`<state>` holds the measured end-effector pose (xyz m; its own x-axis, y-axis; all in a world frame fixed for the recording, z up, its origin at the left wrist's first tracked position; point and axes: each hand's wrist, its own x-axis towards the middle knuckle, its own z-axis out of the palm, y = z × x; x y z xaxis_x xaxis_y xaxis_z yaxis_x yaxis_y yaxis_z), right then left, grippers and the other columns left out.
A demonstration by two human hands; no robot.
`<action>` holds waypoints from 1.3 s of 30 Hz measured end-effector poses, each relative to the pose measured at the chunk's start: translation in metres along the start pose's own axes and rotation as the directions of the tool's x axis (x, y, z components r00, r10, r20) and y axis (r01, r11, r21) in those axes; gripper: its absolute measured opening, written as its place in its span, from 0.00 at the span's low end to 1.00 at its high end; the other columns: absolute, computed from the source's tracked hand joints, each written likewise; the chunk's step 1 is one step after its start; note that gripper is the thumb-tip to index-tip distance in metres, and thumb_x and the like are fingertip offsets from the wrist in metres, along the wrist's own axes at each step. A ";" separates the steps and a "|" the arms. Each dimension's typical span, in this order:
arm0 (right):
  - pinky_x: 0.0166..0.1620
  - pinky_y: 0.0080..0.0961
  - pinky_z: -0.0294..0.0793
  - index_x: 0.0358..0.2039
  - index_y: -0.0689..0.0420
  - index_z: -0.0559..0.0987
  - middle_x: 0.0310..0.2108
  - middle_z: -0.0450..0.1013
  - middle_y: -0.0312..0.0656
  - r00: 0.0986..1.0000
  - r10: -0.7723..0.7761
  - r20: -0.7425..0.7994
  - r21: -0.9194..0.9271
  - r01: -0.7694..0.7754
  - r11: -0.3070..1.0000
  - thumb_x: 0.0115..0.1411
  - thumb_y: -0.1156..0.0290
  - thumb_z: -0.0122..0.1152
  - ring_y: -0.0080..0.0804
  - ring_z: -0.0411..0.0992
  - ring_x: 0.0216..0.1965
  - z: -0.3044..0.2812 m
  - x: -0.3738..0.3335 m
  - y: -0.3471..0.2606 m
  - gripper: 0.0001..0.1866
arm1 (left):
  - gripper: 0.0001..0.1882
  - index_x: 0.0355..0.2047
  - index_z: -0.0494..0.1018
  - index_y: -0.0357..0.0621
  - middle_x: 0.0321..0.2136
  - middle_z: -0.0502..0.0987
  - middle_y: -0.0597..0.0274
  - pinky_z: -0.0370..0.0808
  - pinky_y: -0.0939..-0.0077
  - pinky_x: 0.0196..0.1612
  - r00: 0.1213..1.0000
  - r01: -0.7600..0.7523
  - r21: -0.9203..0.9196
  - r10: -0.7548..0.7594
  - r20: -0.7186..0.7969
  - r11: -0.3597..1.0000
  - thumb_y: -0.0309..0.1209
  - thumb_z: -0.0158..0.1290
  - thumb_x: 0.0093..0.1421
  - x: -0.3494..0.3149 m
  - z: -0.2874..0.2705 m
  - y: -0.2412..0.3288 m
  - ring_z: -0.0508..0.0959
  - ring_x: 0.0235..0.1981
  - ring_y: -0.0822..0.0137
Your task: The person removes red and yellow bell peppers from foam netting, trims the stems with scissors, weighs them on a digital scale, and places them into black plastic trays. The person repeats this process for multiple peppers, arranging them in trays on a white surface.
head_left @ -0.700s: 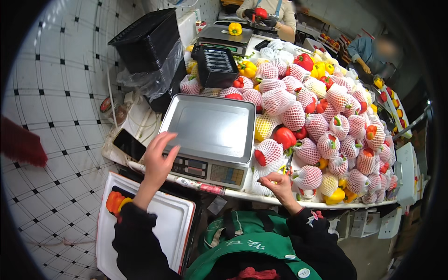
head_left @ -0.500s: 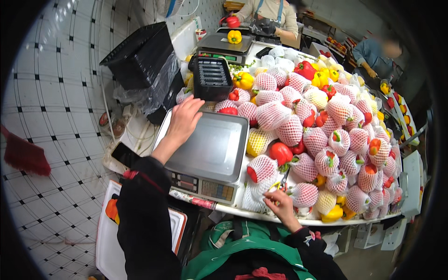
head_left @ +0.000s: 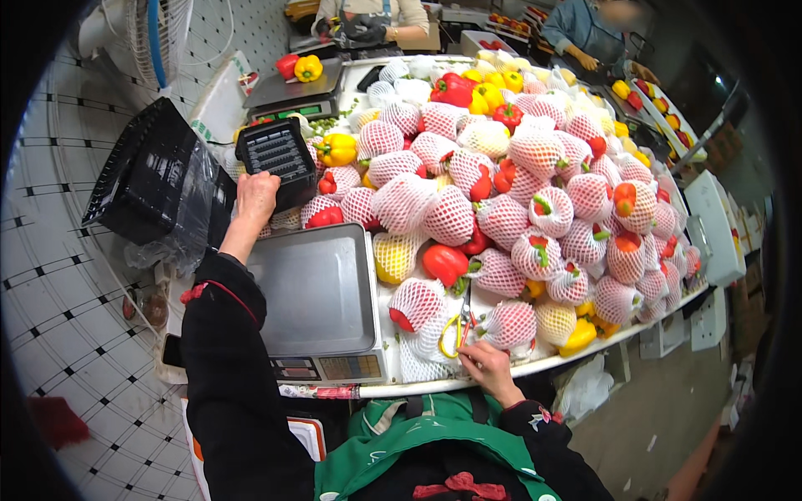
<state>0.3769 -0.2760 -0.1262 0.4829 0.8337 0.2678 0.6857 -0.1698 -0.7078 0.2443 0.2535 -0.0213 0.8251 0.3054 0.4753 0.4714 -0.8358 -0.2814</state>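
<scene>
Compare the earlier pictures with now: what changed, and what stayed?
The left hand moved forward from the near scale to the black plastic tray; grip unclear. A red bell pepper now sits beside the yellow one on the far scale. The right hand stayed by the yellow-handled scissors.

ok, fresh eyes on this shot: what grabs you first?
The big heap of red and yellow peppers, many in foam nets, across the middle and right of the table. Then the steel-topped scale left of it, with the left hand at a black basket beyond. Yellow-handled scissors lie near the right hand.
</scene>
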 end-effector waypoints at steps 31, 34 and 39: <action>0.56 0.42 0.64 0.57 0.51 0.69 0.50 0.64 0.56 0.948 -0.299 -0.104 0.067 0.307 0.949 0.36 0.57 0.70 0.50 0.64 0.52 0.003 0.288 -0.023 0.43 | 0.22 0.52 0.69 0.40 0.45 0.73 0.56 0.72 0.70 0.47 0.875 0.471 -0.778 -0.335 0.351 0.416 0.28 0.57 0.56 -0.157 -0.198 0.191 0.76 0.46 0.61; 0.54 0.31 0.67 0.60 0.55 0.65 0.53 0.66 0.52 0.977 -0.141 0.157 0.789 -0.039 0.613 0.48 0.63 0.65 0.40 0.68 0.52 -0.028 0.254 -0.050 0.38 | 0.24 0.59 0.61 0.41 0.49 0.71 0.55 0.74 0.72 0.48 0.728 0.506 -0.770 -0.286 0.623 -0.387 0.29 0.49 0.64 -0.131 -0.206 0.233 0.74 0.50 0.64; 0.47 0.30 0.71 0.46 0.57 0.79 0.44 0.72 0.46 0.926 -0.372 -0.069 0.405 0.367 0.837 0.38 0.78 0.59 0.40 0.72 0.44 -0.059 0.144 -0.073 0.28 | 0.34 0.64 0.51 0.45 0.55 0.66 0.57 0.71 0.65 0.54 0.747 0.294 -0.405 -0.056 0.663 -0.866 0.39 0.53 0.62 -0.106 -0.185 0.302 0.70 0.54 0.65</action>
<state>0.4286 -0.1745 0.0029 0.2293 0.7985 0.5566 0.5305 0.3769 -0.7593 0.2418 -0.1155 -0.0028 0.7960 0.5774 -0.1814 -0.2920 0.6290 0.7205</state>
